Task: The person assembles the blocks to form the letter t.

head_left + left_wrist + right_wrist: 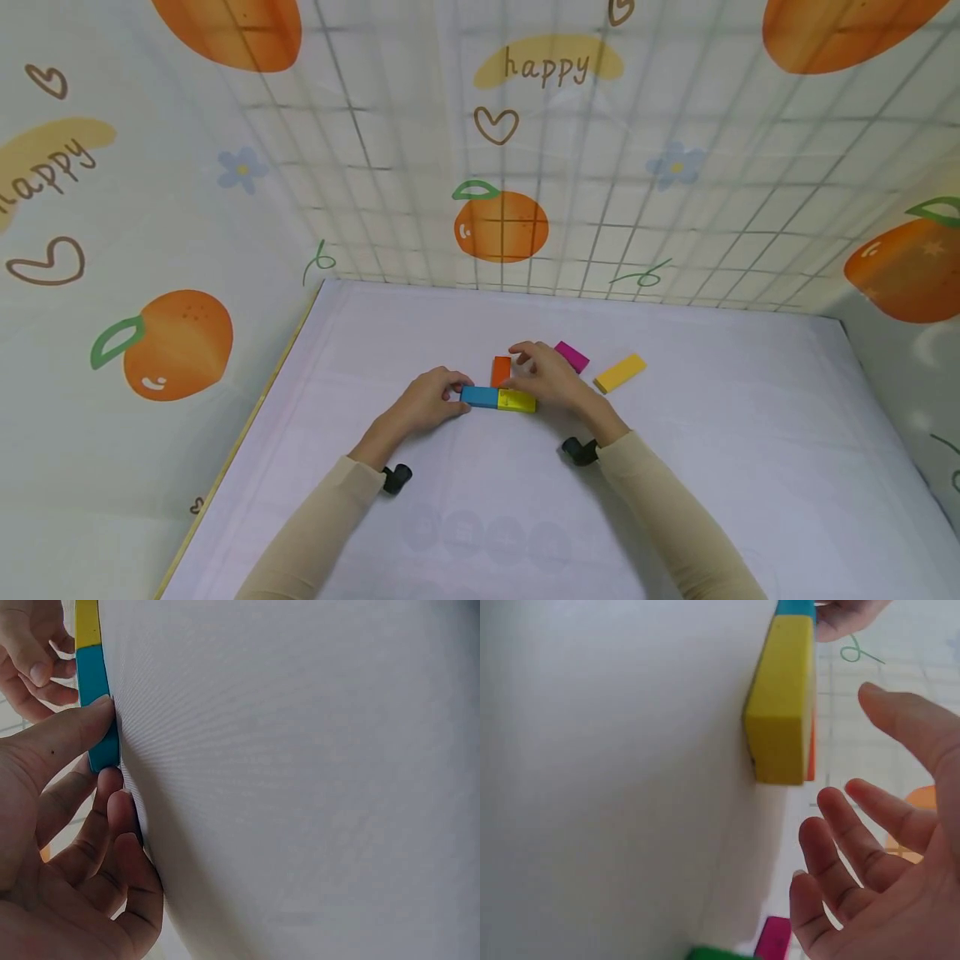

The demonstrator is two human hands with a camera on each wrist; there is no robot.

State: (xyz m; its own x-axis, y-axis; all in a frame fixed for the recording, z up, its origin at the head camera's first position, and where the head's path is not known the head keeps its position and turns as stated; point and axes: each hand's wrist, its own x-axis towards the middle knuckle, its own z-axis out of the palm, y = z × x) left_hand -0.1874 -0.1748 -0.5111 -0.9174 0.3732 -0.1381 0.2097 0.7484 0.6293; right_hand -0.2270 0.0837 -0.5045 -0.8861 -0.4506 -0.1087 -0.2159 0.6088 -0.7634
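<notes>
A blue block [479,397] and a yellow block [517,401] lie end to end in a row. My left hand [429,402] holds the blue block's left end, and in the left wrist view the thumb presses on the block [93,675] with the fingers curled at its end. My right hand [553,377] is just above and beside the yellow block. Seen from the right wrist, its fingers [846,859] are spread and apart from the yellow block [780,690]. Behind the row is an orange block [501,371], partly hidden by the row.
A magenta block [573,357] lies behind my right hand, and an orange-yellow block [620,373] lies farther right. A green block [718,953] shows at the right wrist view's bottom edge. The white table [720,467] meets a patterned cloth wall [405,225] at the back.
</notes>
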